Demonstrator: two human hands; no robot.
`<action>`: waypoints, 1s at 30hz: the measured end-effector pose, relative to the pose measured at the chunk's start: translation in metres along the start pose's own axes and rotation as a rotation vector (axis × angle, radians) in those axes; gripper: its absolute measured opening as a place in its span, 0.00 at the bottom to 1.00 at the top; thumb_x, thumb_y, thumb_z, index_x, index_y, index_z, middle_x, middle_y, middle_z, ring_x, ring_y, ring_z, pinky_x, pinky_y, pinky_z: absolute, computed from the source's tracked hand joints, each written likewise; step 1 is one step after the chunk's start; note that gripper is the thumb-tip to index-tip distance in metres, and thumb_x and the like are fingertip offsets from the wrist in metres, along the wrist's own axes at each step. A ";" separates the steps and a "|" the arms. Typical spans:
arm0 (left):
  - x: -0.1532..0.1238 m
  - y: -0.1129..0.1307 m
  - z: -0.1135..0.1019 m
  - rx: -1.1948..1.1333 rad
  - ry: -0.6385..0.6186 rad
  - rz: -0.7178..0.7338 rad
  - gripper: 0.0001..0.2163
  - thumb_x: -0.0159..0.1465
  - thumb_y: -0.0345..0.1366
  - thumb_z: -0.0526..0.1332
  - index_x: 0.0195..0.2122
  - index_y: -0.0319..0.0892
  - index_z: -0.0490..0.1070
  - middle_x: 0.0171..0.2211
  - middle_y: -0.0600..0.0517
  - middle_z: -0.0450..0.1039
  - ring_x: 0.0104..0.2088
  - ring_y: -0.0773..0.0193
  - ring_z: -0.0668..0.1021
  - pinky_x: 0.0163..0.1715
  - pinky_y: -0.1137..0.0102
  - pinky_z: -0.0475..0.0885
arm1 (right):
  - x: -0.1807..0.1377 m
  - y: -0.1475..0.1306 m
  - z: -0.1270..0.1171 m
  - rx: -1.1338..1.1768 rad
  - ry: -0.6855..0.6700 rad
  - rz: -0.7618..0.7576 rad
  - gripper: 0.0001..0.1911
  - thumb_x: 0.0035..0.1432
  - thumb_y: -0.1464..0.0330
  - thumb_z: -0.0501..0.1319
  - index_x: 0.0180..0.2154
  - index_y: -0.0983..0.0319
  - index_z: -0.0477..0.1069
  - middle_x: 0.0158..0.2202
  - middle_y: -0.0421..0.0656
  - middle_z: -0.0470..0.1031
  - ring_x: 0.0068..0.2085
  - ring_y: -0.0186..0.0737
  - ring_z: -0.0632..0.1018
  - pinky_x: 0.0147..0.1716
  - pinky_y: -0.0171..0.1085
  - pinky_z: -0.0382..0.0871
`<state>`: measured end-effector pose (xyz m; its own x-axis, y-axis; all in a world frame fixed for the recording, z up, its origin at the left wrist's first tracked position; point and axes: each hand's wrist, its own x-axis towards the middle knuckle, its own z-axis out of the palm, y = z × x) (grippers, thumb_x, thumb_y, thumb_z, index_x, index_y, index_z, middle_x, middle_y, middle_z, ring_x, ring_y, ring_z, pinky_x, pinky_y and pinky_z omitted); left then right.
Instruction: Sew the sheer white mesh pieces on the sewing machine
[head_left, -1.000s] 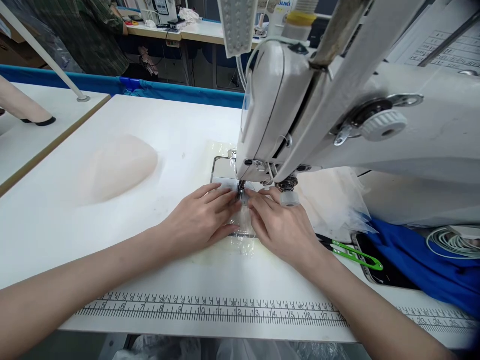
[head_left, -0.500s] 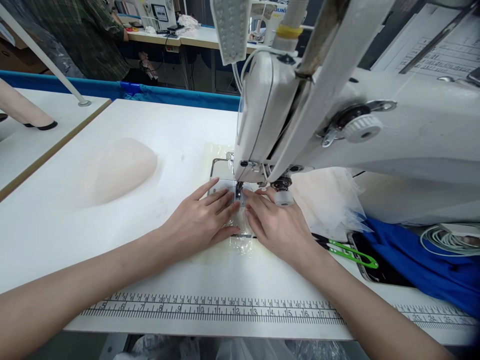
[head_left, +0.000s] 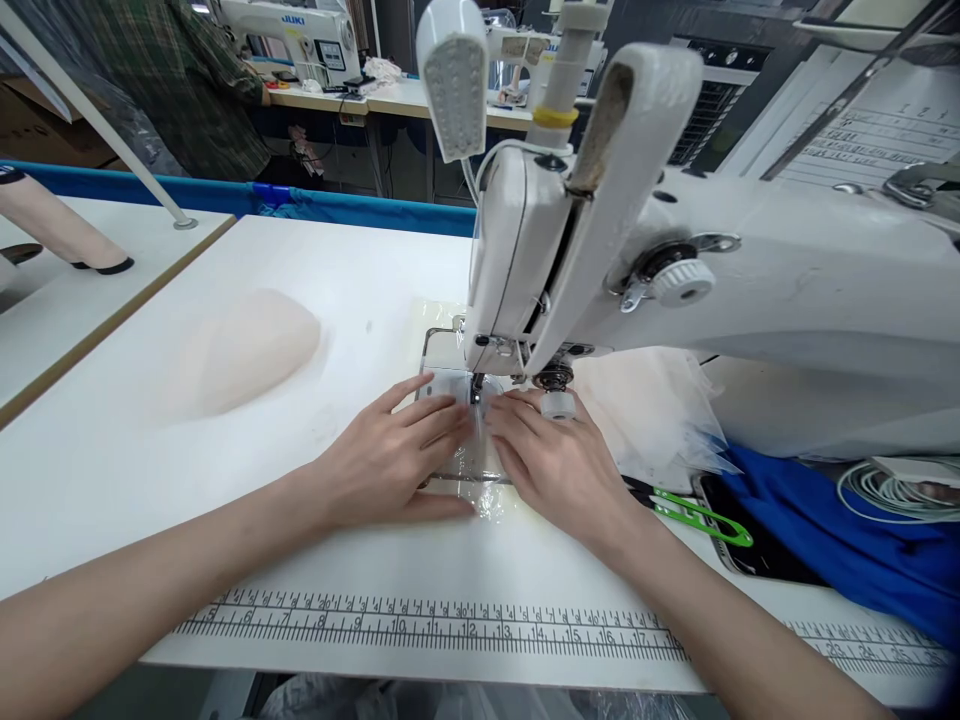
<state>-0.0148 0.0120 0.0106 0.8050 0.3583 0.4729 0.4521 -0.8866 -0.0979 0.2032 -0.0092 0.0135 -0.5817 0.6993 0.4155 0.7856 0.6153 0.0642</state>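
Note:
My left hand (head_left: 397, 455) lies flat on the white table (head_left: 187, 480), fingers stretched toward the needle (head_left: 475, 392) of the white sewing machine (head_left: 675, 290). My right hand (head_left: 555, 455) lies flat on the other side, fingers pointing at the needle too. Between and under both hands sits a small clear plastic piece (head_left: 480, 470), pressed down on the metal needle plate (head_left: 442, 350). Neither hand grips anything.
A pale rounded foam pad (head_left: 247, 345) rests to the left. Green thread snips (head_left: 701, 512), a dark phone (head_left: 757, 560), blue cloth (head_left: 847, 540) and thin white sheets (head_left: 652, 410) lie to the right. A printed ruler (head_left: 450, 625) runs along the front edge. Another person (head_left: 187, 80) stands behind.
Both hands have slid slightly back toward me with the clear piece; my view has tilted up, showing more of the machine's top and lamp.

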 end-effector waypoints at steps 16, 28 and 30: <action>-0.009 0.011 0.003 0.029 -0.035 0.017 0.14 0.67 0.27 0.54 0.52 0.32 0.71 0.51 0.43 0.75 0.51 0.57 0.78 0.53 0.62 0.75 | -0.004 -0.001 -0.014 0.044 -0.008 -0.201 0.13 0.59 0.79 0.57 0.38 0.62 0.78 0.43 0.44 0.81 0.43 0.40 0.79 0.43 0.41 0.71; -0.009 0.007 0.003 0.068 -0.026 0.037 0.14 0.69 0.29 0.51 0.50 0.32 0.73 0.50 0.44 0.75 0.51 0.57 0.78 0.55 0.61 0.73 | -0.004 -0.001 -0.013 0.071 0.008 -0.200 0.14 0.62 0.78 0.54 0.39 0.63 0.78 0.42 0.44 0.82 0.46 0.39 0.79 0.45 0.41 0.70; -0.007 0.004 0.005 0.081 -0.031 0.031 0.14 0.70 0.29 0.50 0.50 0.33 0.73 0.51 0.44 0.75 0.51 0.58 0.78 0.55 0.61 0.73 | -0.003 0.000 -0.012 0.073 0.009 -0.187 0.14 0.62 0.78 0.53 0.39 0.63 0.77 0.42 0.43 0.81 0.45 0.39 0.80 0.47 0.41 0.69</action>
<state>-0.0169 0.0069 0.0024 0.8299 0.3414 0.4412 0.4557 -0.8711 -0.1830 0.2077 -0.0159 0.0227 -0.7137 0.5671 0.4111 0.6465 0.7592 0.0751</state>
